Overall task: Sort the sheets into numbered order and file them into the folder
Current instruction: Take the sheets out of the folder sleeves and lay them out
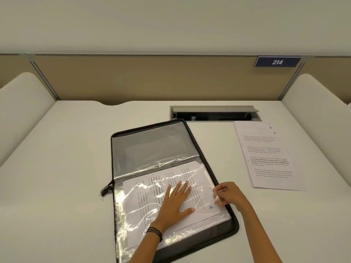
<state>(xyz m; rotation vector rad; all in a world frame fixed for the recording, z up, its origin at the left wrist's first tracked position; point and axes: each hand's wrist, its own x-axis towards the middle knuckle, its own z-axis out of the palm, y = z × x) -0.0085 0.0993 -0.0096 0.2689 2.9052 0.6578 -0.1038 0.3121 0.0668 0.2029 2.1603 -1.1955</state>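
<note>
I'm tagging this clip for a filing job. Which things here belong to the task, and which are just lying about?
Part of the job: folder; clear sleeve; filed sheets inside it; loose sheets on the desk; left hand pressing the sleeve flat; right hand pinching the sleeve's edge.
Just lying about: cable hatch; 214 sign.

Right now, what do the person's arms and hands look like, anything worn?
Both forearms are bare: no sleeves or gloves in view. The left hand has several thin dark cord bracelets at its wrist. The right hand shows no band or watch, and I see no rings on either.
</note>
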